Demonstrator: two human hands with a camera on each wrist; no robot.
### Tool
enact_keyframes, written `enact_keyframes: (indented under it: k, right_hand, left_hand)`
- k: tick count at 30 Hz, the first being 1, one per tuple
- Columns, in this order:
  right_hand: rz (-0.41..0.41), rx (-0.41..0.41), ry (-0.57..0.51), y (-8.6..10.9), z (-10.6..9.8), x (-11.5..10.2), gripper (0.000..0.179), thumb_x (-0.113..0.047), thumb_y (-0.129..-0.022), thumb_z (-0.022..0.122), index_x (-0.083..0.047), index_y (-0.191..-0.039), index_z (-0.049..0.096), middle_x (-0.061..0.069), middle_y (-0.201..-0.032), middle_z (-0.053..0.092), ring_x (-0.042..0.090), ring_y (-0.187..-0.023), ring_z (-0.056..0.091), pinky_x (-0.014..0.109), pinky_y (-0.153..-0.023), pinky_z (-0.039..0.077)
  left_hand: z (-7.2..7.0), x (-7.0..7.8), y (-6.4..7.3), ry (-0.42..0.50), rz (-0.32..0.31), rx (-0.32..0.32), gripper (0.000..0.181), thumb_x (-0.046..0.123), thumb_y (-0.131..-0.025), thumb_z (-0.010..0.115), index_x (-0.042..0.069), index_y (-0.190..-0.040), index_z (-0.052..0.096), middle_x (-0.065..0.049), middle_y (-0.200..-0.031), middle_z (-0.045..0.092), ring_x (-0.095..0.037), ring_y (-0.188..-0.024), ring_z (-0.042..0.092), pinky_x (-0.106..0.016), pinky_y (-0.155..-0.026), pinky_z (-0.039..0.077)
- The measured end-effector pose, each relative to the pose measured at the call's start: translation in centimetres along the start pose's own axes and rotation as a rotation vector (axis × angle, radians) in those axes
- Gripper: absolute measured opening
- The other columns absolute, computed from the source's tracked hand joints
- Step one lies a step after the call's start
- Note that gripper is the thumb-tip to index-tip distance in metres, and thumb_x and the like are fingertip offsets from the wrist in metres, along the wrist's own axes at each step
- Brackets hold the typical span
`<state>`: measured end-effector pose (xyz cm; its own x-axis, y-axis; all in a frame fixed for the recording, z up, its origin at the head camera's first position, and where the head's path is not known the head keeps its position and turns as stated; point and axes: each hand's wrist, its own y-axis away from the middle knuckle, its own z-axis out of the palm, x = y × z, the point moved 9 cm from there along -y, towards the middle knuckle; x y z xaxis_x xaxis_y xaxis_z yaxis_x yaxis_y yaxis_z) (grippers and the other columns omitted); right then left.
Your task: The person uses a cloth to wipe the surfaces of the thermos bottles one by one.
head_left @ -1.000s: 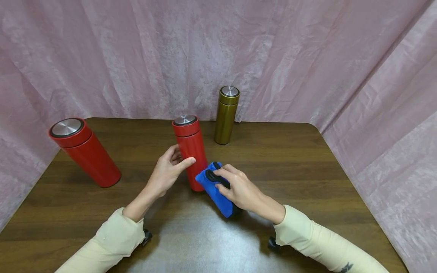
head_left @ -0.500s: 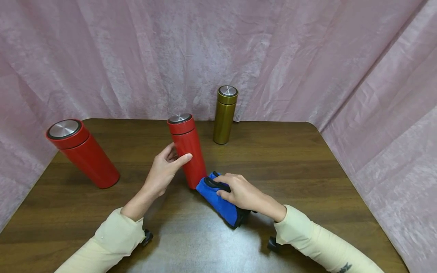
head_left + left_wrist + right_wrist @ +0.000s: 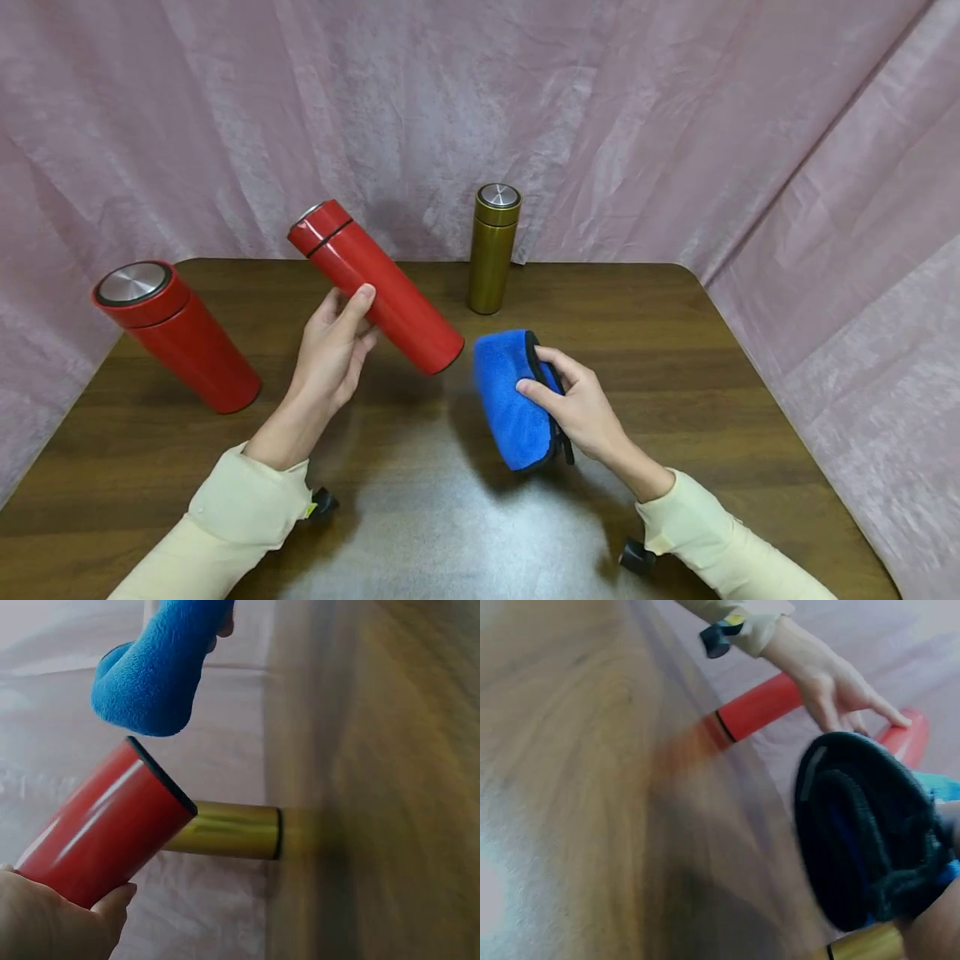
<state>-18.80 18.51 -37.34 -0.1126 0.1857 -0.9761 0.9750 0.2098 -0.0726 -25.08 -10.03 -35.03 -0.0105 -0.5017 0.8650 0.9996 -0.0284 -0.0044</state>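
Observation:
My left hand [image 3: 333, 350] grips a red thermos flask [image 3: 378, 287] around its middle. The flask is tilted off the table, its silver-topped lid up to the left and its base down to the right. A folded blue cloth [image 3: 513, 400] with black edging is pinched between the thumb and fingers of my right hand [image 3: 581, 400], just right of the flask's base and apart from it. In the left wrist view the blue cloth [image 3: 154, 675] hangs beyond the flask's dark-rimmed base [image 3: 161, 776]. The right wrist view shows the cloth's black-edged folds [image 3: 862, 832] up close.
A second red thermos flask [image 3: 183, 333], which looks wider, stands at the left of the wooden table [image 3: 675, 367]. Near the back edge stands a gold thermos flask [image 3: 495, 254]. Pink curtains [image 3: 637, 125] hang behind the table and along its right side.
My left hand has lifted the red thermos flask and tipped it to the left. My right hand has drawn the blue cloth away from the flask's base, up and to the right.

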Motion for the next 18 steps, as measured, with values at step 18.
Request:
enact_keyframes:
  k: [18]
  right_hand:
    - [-0.714,0.271,0.078,2.4,2.3,-6.1,0.043,0.014,-0.081,0.079,0.001,-0.121,0.069,0.016,-0.113,0.069,0.024,-0.099,0.067,0.029,-0.087,0.058]
  left_hand:
    - [1.5,-1.2,0.7,0.360,-0.202,0.017,0.050,0.029,-0.105,0.063,0.017,-0.149,0.044,-0.003,-0.133,0.061,-0.024,-0.118,0.062,-0.038,-0.098,0.055]
